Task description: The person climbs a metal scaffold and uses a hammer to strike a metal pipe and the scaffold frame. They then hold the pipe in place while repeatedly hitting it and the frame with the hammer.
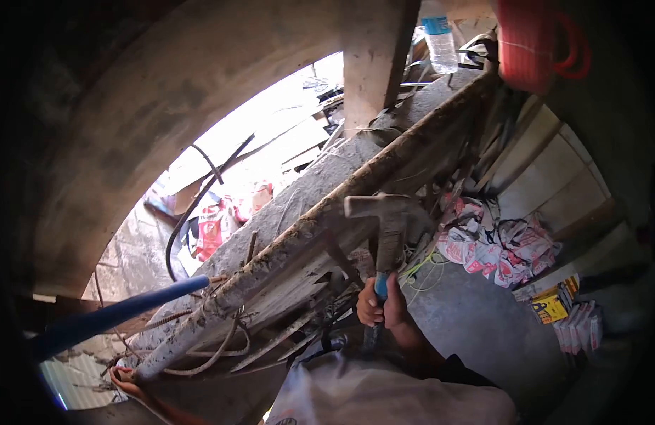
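Observation:
My right hand (384,301) is wrapped round the blue-marked handle of a claw hammer (391,237), head up, in front of my body. The hammer's flat face points left and its claw side right, slightly blurred. At the lower left, my left hand (123,381) curls at the low end of a long, rough, dirt-crusted pole (270,276). Its fingers show only in part. The pole slants up to the right along a grey concrete ledge (317,177). Bent rebar (239,347) loops below the pole near my left hand.
A blue tube (129,308) juts in from the left. A wooden post (370,67) rises from the ledge. A water bottle (439,42) and a red bundle (529,46) are at the top right. Crumpled bags (494,244) and yellow packets (554,303) lie on the floor right.

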Tool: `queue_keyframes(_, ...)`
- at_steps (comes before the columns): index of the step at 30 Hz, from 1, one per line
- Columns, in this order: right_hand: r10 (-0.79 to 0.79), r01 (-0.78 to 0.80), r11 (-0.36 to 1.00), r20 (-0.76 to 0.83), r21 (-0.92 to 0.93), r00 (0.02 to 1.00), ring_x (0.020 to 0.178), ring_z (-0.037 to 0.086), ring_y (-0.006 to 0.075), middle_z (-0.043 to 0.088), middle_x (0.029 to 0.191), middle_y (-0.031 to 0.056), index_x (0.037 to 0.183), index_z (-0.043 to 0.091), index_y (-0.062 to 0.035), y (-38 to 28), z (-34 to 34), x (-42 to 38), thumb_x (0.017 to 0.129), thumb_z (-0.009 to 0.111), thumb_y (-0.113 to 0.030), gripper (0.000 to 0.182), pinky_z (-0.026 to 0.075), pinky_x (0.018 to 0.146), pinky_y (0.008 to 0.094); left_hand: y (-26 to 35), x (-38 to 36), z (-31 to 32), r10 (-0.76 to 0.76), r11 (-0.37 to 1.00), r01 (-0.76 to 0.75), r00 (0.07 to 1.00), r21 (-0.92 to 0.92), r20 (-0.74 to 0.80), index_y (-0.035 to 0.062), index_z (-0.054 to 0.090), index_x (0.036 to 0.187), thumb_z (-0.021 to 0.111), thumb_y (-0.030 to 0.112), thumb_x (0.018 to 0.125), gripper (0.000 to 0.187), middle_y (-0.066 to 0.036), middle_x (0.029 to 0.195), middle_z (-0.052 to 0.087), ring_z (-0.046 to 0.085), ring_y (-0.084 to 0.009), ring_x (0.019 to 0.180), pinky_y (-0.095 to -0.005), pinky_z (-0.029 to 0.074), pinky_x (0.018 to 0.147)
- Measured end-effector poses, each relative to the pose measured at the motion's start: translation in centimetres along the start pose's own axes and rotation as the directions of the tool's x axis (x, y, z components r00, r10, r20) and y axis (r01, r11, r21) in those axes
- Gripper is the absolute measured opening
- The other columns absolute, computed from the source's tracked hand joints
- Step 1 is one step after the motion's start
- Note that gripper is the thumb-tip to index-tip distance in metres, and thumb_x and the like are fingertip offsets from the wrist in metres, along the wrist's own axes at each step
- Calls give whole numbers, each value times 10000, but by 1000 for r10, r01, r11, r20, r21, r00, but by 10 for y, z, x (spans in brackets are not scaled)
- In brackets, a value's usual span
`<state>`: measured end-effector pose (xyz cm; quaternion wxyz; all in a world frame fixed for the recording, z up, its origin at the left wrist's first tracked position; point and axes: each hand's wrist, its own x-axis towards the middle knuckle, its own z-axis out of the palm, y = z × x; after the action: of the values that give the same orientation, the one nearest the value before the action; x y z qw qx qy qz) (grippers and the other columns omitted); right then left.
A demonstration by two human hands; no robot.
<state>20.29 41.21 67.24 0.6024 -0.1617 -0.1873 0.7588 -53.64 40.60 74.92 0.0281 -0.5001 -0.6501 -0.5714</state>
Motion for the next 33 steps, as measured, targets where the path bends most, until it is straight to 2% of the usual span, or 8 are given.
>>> queue_keyframes(2, -123, 125, 990, -28, 72, 992, 324, 302, 93, 301, 438, -14, 674, 424, -94, -12, 0, -5, 866, 258, -714, 670, 319, 337, 281, -31, 5, -8, -78, 997, 76, 995, -23, -70, 18, 505, 965, 354, 252, 982, 279, -61, 711, 477, 459, -153, 624, -264, 428, 617)
queue_keyframes(4, -235, 244, 960, -79, 137, 969, 325, 303, 93, 310, 445, -16, 681, 428, -98, -29, -5, -14, 868, 253, -714, 667, 331, 339, 286, -40, 0, -5, 198, 971, -180, 975, 158, -103, 16, 517, 1068, 445, 20, 855, 225, -58, 805, 499, 483, -157, 660, -277, 439, 633)
queue_keyframes(9, -457, 471, 873, -121, 127, 881, 329, 305, 106, 309, 464, -11, 696, 429, -99, -56, -26, -31, 852, 215, -736, 690, 341, 363, 290, -2, -8, 26, 222, 956, -192, 968, 221, -120, 20, 515, 1084, 426, 93, 903, 214, -66, 800, 500, 476, -156, 647, -272, 440, 631)
queue_keyframes(13, -399, 412, 898, -114, 152, 910, 334, 303, 106, 307, 453, -11, 677, 413, -102, -36, -20, -18, 838, 226, -754, 698, 332, 356, 293, 2, -6, 24, 204, 961, -180, 974, 210, -96, 24, 513, 1098, 412, 152, 942, 225, -73, 797, 501, 471, -154, 638, -269, 441, 630)
queue_keyframes(16, -121, 108, 990, -164, -85, 979, 329, 285, 108, 289, 441, -12, 662, 414, -99, -10, -6, -4, 848, 292, -729, 668, 306, 344, 276, -13, -4, 1, 163, 977, -152, 985, 152, -58, 27, 512, 1108, 401, 195, 971, 243, -78, 794, 501, 467, -153, 630, -266, 442, 629)
queue_keyframes(18, 85, -87, 996, -45, -38, 995, 340, 286, 100, 304, 449, -12, 670, 434, -87, 2, 0, -3, 853, 359, -701, 645, 291, 347, 270, -28, 2, -13, -13, 999, 12, 999, -30, -50, 18, 508, 1071, 434, 60, 898, 193, -62, 855, 492, 480, -150, 660, -258, 438, 618)
queue_keyframes(28, -229, 227, 973, -82, -32, 970, 323, 291, 101, 277, 448, -11, 676, 400, -104, -41, -7, -6, 850, 268, -732, 665, 324, 330, 282, 13, -3, 2, -179, 957, 183, 983, -226, 41, 15, 506, 897, 316, 270, 987, 330, -56, 712, 441, 467, -164, 619, -291, 426, 673)
queue_keyframes(33, -188, 183, 980, -53, -80, 981, 329, 309, 106, 305, 461, -9, 692, 409, -105, -47, 4, -15, 850, 272, -733, 662, 332, 340, 282, 7, -3, -2, -200, 951, 190, 980, -243, -13, 11, 515, 863, 362, 347, 967, 383, -62, 692, 452, 461, -163, 616, -288, 432, 676)
